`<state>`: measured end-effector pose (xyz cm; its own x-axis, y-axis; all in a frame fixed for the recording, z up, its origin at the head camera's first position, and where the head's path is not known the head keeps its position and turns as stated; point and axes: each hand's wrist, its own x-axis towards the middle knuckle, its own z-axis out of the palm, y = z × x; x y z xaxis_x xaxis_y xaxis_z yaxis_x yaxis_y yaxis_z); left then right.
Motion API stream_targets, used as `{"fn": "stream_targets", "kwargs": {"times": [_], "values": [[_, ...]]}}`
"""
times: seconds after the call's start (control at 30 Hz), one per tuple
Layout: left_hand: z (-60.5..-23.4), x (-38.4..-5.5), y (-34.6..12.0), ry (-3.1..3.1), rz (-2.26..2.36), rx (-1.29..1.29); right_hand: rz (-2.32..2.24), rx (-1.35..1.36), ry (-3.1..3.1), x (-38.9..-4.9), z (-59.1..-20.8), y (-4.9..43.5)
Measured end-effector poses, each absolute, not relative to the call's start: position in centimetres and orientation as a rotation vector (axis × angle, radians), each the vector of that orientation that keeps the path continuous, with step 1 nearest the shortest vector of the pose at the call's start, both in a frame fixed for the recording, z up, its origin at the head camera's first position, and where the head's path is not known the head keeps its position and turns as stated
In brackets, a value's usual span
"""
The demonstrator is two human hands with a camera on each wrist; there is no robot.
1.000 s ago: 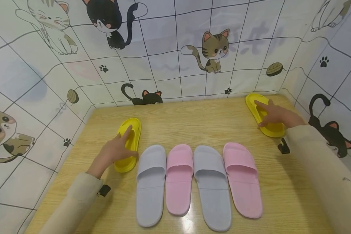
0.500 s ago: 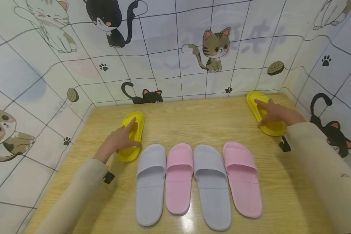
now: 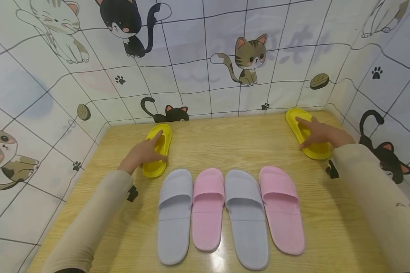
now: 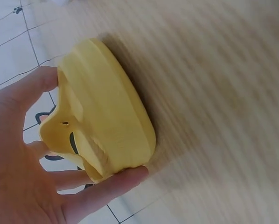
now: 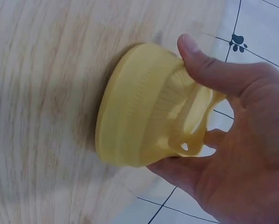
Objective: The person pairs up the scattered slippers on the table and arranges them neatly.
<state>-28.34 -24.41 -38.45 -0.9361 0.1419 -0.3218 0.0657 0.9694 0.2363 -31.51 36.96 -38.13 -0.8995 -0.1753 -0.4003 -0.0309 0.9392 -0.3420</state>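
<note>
In the head view a yellow slipper (image 3: pixel 153 170) lies at the back left of the wooden tabletop. My left hand (image 3: pixel 141 151) spans it from above, thumb at its right edge. The left wrist view has that slipper (image 4: pixel 111 112) end-on, held between thumb and fingers at opposite sides. At the back right corner is a second yellow slipper (image 3: pixel 316 152), gripped by my right hand (image 3: pixel 324 134). Thumb and fingers touch opposite sides of this slipper (image 5: pixel 135 107) in the right wrist view. Both slippers sit on the wood; my hands hide parts of them.
In front, side by side, lie a grey slide (image 3: pixel 174 235), a pink slide (image 3: pixel 207 227), another grey slide (image 3: pixel 251 239) and another pink slide (image 3: pixel 287 231). Behind and at both sides, a cat-print covering (image 3: pixel 191 76) borders the tabletop (image 3: pixel 222 140).
The left hand and its yellow slipper have slid away from me and slightly right, toward the back edge. The right hand, its slipper and the grey and pink slides have stayed in place.
</note>
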Motion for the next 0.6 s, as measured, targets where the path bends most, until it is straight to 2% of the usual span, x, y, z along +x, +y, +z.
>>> {"fn": "stream_targets", "kwargs": {"times": [0.13, 0.6], "values": [[-38.4, -29.0, -24.2, 2.77, 0.343, 0.139, -0.439, -0.204, 2.646, -31.6, -38.0, 36.9], [-38.0, -30.2, -22.6, 2.752, 0.336, 0.131, -0.484, -0.146, 2.625, -31.6, -37.7, 36.5]]}}
